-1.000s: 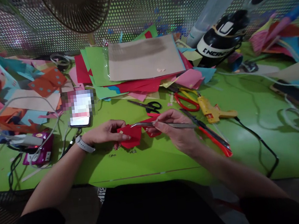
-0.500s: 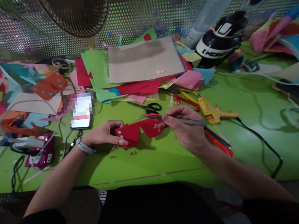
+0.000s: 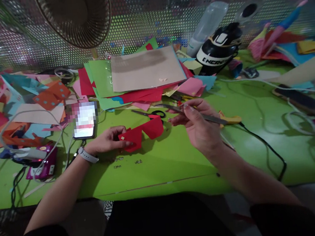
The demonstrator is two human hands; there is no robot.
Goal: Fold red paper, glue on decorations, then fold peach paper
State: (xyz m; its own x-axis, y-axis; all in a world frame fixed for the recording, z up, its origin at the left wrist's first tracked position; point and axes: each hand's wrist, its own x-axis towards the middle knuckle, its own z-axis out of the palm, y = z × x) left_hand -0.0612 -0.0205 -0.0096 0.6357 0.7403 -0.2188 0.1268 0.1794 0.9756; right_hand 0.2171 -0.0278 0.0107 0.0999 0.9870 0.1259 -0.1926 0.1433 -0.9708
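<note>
One head-worn camera looks forward and down over the green table (image 3: 166, 172) from close above.

Craft workspace, likely a small workshop. Green tabletop (image 3: 174, 169) heaped with coloured paper (image 3: 48, 96); yellow glue gun (image 3: 230, 119), black-handled scissors (image 3: 157, 114). Perforated screen (image 3: 140, 14) behind, fan (image 3: 77, 13) in front of it.
</note>
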